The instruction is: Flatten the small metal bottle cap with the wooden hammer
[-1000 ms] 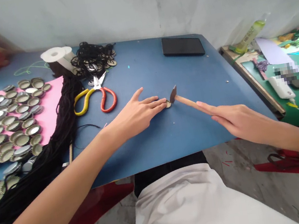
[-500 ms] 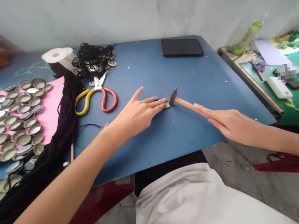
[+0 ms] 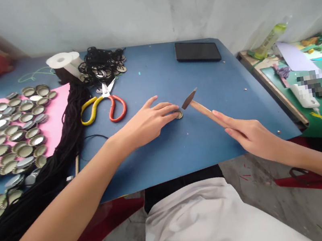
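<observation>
Mid-counter (image 3: 155,164): right hand (image 3: 247,133) gripping the hammer (image 3: 204,110) by its handle, head just off the right side of one cap (image 3: 180,114). Cap lies flat; left hand (image 3: 149,122) unclenched, fingers extended, tips at the cap's left edge. Scissors (image 3: 105,92) farther left, blades spread. Phone (image 3: 198,52) near the far edge, by the wall (image 3: 138,14).

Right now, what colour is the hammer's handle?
The handle is light tan, clearest in the head view.
</observation>
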A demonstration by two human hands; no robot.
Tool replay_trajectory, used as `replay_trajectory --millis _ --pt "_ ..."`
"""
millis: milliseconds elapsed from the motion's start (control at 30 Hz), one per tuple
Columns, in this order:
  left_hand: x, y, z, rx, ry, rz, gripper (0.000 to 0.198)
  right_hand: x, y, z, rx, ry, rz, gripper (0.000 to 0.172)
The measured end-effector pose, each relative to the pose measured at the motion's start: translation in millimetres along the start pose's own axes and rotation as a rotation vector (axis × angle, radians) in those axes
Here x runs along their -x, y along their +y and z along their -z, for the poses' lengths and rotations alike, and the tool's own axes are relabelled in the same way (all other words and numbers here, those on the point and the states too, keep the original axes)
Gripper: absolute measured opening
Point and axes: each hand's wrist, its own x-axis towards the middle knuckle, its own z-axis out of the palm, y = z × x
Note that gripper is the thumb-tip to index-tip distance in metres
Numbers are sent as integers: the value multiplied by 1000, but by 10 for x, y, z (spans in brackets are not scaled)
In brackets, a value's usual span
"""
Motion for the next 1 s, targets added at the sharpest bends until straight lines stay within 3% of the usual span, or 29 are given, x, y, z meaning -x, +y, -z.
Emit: replay_trajectory --millis 167,467,667,833,933,1000 --pt "31 -25 5 -2 -30 2 84 -22 4 39 93 -108 26 69" --pt "83 -71 -43 8 -64 3 94 -46 -19 61 117 -91 56 78" --pt "69 -11 -32 31 -77 44 93 -53 -29 123 67 129 46 67" --pt "55 -22 -40 41 -78 43 92 -43 34 120 88 -79 93 66" --pt "60 -44 -63 41 -67 38 95 -33 9 132 88 54 81 67" --pt "66 -47 -68 32 -66 37 94 -20 -13 119 97 75 87 70"
